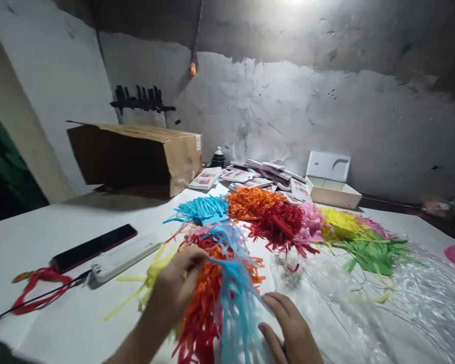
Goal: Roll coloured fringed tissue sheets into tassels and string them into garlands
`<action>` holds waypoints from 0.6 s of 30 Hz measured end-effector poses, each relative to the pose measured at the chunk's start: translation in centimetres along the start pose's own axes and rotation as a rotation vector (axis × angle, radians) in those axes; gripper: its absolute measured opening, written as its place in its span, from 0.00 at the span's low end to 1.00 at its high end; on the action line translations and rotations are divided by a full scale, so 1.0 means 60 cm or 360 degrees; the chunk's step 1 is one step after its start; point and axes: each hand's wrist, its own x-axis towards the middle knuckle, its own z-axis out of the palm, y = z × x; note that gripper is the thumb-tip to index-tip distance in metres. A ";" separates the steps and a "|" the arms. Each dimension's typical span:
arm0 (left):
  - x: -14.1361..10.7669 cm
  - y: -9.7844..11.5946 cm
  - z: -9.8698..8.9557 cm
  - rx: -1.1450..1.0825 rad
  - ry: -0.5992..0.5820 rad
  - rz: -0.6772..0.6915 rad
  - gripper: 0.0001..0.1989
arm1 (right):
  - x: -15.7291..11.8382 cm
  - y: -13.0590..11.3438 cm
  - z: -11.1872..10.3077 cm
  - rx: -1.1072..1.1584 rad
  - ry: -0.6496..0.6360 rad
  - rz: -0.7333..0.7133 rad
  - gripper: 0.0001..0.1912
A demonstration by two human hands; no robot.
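My left hand [176, 283] pinches the twisted top of a light-blue paper tassel [237, 298], whose strips hang towards me. To its right, my right hand [290, 331] has its fingers apart at the edge of the blue strips; whether they touch is hard to tell. Beneath and beside the blue tassel lie orange and red paper tassels [202, 308]. A yellow tassel [155, 268] sticks out left of my left hand, partly hidden by it. Further back are piles of blue [202, 208], orange [252, 202], dark red [278, 222], pink [311, 222], yellow [339, 222] and green [379, 253] tassels.
Clear plastic wrap [333, 298] covers the table's right side. At left lie a phone [94, 247] and a white power bank [125, 258] with a cable. Behind stand a large cardboard box [182, 159], several flat printed packs [250, 177] and an open white box [333, 192].
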 end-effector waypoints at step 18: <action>-0.009 -0.083 0.131 0.0840 -0.0946 0.0130 0.21 | -0.039 0.231 -0.145 -0.0333 -0.0693 0.0499 0.24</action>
